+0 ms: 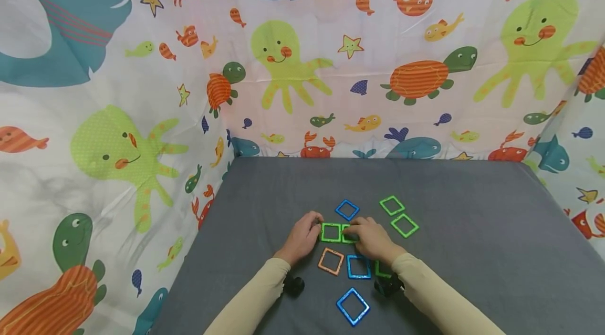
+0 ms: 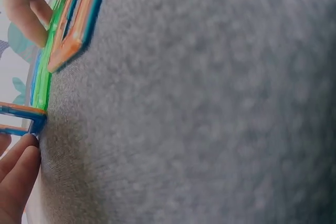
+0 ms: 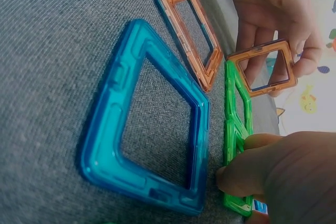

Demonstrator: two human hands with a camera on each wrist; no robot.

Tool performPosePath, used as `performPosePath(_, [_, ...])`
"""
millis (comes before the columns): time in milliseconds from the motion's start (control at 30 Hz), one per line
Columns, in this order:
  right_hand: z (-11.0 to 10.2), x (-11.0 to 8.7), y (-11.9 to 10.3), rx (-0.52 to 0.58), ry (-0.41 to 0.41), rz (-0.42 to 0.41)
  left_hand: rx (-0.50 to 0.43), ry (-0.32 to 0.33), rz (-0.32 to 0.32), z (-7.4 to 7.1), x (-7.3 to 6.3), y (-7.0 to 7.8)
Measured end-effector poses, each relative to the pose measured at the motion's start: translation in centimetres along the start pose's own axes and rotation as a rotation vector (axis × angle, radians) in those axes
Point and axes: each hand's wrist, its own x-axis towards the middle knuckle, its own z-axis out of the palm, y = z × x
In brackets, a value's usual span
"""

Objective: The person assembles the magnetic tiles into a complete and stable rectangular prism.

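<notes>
In the head view two green square magnetic tiles lie side by side on the grey cloth. My left hand (image 1: 301,235) is at the left end of the pair. Its thumb and fingers hold an orange square magnetic tile (image 3: 260,50) on edge against the left green tile (image 1: 331,241), as the right wrist view shows. My right hand (image 1: 375,240) pinches the right green tile (image 3: 228,145) and partly covers it. Nearer me lie a loose orange tile (image 1: 328,271) and a blue tile (image 1: 359,276).
Another blue tile (image 1: 345,314) lies closest to me, and one more blue tile (image 1: 342,215) is beyond the pair. Two green tiles (image 1: 412,232) sit at the far right. Beneath the right wrist, a green tile (image 1: 384,274) is partly hidden. A sea-animal curtain (image 1: 293,130) borders the cloth.
</notes>
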Motion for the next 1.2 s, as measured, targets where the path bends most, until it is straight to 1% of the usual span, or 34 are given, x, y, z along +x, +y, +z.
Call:
performPosePath(133, [0.01,0.02,-0.04,0.006,0.003,0.004,-0.023,0.014,-0.016,0.01,-0.10,0.11])
performPosePath(367, [0.00,0.01,-0.02,0.018,-0.004,0.011,-0.064,-0.001,-0.040,-0.18,-0.26,0.40])
performPosePath(633, [-0.26,-0.05,-0.24,0.024,0.007,0.014,-0.096,-0.017,-0.069,-0.05,-0.35,0.26])
performPosePath(700, [-0.23,-0.07,-0.22,0.027,0.003,0.018,-0.100,-0.018,-0.067,-0.09,-0.36,0.33])
performPosePath(900, [-0.21,-0.03,-0.28,0.031,-0.004,0.022,-0.109,-0.023,-0.088,-0.16,-0.44,0.37])
performPosePath(1200, [0.04,-0.02,-0.08,0.022,-0.005,0.023,-0.128,-0.010,-0.100,0.01,-0.45,0.18])
